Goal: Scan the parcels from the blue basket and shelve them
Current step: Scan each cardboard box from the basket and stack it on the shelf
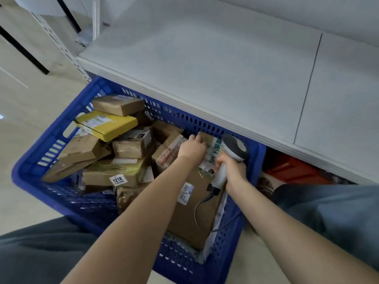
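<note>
Head view looks down into the blue plastic slotted basket (255, 158), which stands on the floor with its far side under the front edge of the pale grey metal shelf (205, 68). It is full of parcels. The one I work on, a brown cardboard parcel with green-and-white printed tape (214, 149), stands against the far wall of the basket, near the right corner.

I judge three risks. The grey scanner cable (206, 197) lies in a loop over the large flat brown cardboard box (190, 226) under my arms, so a parcel lifted through it could catch and pull the scanner. The shelf edge hangs over this corner, so a parcel pulled straight up could knock against it. The pile at the left, with the flat yellow cardboard box (106, 125) leaning on top, looks loose and could slide if I disturb it.

My left grip (192, 149) is clamped on the taped parcel, fingers bent over its upper edge; the thumb is hidden. My right grip (232, 168) is wrapped tightly around the handle of the white and grey handheld barcode scanner (235, 147), whose head is just beside the same parcel.
</note>
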